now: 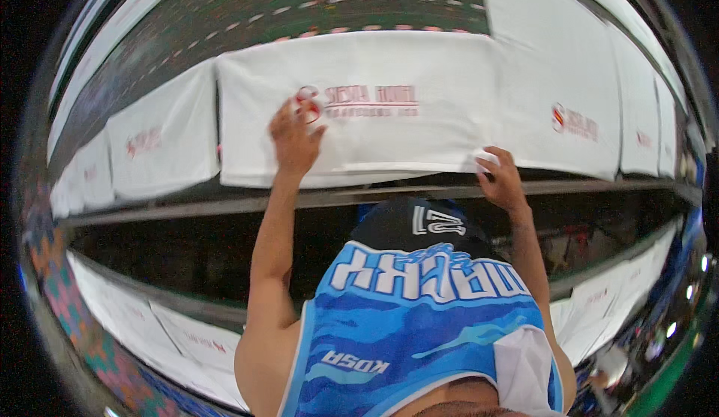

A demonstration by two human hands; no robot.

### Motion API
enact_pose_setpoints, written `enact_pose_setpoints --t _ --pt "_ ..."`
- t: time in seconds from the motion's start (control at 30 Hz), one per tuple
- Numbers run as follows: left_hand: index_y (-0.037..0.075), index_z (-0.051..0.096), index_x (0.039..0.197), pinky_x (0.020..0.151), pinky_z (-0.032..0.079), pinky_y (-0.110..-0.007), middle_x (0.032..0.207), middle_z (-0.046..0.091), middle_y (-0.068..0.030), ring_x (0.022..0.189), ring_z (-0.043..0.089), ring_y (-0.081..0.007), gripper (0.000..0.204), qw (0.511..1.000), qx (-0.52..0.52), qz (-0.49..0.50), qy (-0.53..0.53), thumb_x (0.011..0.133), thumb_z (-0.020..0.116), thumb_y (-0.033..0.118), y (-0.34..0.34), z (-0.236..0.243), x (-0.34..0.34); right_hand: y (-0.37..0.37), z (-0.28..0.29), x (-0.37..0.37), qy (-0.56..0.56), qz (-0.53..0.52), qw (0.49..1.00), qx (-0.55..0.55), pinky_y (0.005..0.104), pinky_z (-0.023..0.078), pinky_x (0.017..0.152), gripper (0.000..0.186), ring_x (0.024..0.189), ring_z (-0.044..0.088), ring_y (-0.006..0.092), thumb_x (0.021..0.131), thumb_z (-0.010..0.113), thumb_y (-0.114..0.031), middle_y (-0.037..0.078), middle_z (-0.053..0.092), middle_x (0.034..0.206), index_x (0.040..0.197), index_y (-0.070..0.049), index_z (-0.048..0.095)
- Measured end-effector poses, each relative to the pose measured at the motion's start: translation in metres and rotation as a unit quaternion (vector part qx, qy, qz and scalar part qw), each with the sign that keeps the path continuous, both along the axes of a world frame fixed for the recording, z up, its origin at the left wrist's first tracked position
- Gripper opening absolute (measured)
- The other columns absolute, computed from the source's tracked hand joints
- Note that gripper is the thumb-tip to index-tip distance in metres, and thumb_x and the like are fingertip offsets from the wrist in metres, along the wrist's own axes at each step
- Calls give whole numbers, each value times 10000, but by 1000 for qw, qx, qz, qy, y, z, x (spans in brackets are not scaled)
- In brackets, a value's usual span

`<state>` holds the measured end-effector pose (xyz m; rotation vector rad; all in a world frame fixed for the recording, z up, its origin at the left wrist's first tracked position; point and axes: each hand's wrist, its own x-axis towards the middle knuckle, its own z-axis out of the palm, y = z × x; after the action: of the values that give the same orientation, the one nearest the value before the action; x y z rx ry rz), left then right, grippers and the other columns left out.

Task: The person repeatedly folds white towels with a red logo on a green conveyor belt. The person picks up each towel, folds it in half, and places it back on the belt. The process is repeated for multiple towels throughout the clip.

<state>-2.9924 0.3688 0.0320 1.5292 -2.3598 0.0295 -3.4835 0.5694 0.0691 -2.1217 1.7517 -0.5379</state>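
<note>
Left hand (297,141) is spread on the white printed cloth (374,138), far centre; its near edge is pinched by the right hand (500,179). Probably soft and light, it is best held by its corners.

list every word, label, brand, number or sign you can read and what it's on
I won't copy wording, only its kind and place.
Middle white cloth: red emblem and lettering, slightly blurred.
Right white cloth: smaller red print, blurred.
Blue jersey: large white lettering, plus a smaller white word.
Black garment: white number.
Left white cloth: red marks, too blurred to read.
</note>
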Motion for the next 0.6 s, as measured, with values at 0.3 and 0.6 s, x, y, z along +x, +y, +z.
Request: enact_pose_setpoints --t 0.3,0.6 --pt "97 479 1554 1183 285 -573 1614 358 -206 1465 339 -410 669 1000 -25 -2 -10 1004 665 429 7 -14 -9 16 -7 7 -16 -90 993 -73 483 498 1036 290 1208 613 366 813 798 -84 138 656 1271 1095 -106 739" --pt "49 517 1521 1232 283 -558 1658 259 -240 1512 263 -453 602 998 2 60 12 1033 657 371 11 35 -93 22 -8 -74 -66 -123 985 -99 460 504 1006 226 1186 613 344 849 775 -33 127 661 1232 1070 -75 749"
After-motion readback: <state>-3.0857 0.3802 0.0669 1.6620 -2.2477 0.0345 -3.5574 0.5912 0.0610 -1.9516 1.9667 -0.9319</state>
